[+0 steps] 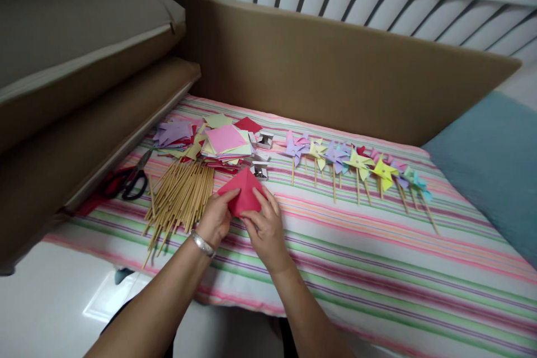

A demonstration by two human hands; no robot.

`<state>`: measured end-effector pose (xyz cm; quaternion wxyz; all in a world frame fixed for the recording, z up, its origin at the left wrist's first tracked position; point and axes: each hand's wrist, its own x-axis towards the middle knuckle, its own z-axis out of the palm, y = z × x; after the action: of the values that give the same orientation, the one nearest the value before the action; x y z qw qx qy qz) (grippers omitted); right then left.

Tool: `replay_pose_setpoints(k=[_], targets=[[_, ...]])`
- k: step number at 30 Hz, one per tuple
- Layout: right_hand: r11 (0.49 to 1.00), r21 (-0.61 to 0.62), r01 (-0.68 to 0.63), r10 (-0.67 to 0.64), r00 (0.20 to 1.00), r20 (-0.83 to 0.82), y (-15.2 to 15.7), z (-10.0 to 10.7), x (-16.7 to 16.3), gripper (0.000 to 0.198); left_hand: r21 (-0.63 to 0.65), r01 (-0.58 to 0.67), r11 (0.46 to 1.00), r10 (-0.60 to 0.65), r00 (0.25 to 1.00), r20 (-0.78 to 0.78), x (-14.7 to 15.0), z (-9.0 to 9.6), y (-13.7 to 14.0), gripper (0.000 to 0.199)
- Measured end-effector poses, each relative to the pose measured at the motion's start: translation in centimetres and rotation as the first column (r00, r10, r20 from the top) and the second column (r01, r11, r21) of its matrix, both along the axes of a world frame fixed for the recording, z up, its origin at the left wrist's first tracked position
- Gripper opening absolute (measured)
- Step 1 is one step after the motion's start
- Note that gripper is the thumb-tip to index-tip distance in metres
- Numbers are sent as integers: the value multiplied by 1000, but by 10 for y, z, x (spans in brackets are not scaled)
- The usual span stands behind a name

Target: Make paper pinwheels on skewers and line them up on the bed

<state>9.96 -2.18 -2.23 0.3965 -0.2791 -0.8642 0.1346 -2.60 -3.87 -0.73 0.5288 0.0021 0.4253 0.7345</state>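
A red paper square (pixel 244 183) with a crease down its middle is held up between my two hands, one corner pointing away from me. My left hand (pixel 217 215) wears a silver bracelet at the wrist and grips the paper's left side, thumb on top. On the lower right side, my right hand (pixel 265 226) pinches the same paper with its fingers. Just left of my hands lies a heap of thin wooden sticks (pixel 182 193). Beyond the paper sits a stack of coloured paper squares (pixel 226 140), with two small open boxes (pixel 259 169) of metal pieces beside it.
Finished paper pinwheels on sticks (pixel 335 156) lie in a row to the right. Black-handled scissors (pixel 134 179) rest left of the sticks, near purple cut paper pieces (pixel 173 133). A striped cloth (pixel 377 279) covers the surface; a brown panel (pixel 314 67) and stacked cushions (pixel 84 28) border it.
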Motion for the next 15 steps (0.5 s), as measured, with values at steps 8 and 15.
replay_pose_setpoints(k=[8, 15], targets=[[999, -41, -36, 35, 999, -28, 3, -3, 0, 13, 58, 95, 994, -93, 995, -45, 1, 1, -3, 27], [980, -198, -12, -11, 993, -114, 2, 4, -2, 9, 20, 84, 996, -78, 979, -189, 2, -3, -4, 31]])
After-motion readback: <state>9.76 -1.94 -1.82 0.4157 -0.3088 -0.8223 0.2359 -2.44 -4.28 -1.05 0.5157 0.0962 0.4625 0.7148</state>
